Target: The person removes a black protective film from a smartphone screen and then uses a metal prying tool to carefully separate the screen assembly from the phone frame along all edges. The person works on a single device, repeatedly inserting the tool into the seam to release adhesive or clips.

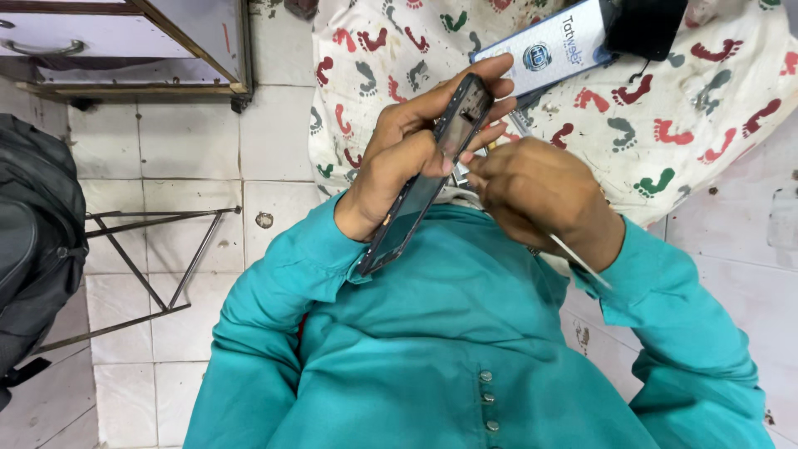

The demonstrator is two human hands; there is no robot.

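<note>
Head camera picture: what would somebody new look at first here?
Probably the dark phone frame in the middle, gripped edge-on by the left hand. Right beside it, the right hand pinches a thin tool against the frame. Behind the hands, at the top, lies a white cloth covered in red, green and grey footprint shapes.

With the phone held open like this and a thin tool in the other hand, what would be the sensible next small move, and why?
Probably bring the tool's tip onto the exposed top end of the phone and work there. The left hand grips the phone tilted on edge, inside facing the right hand, which pinches a thin pale tool right beside that end. The tip itself is hidden behind the fingers.
</note>
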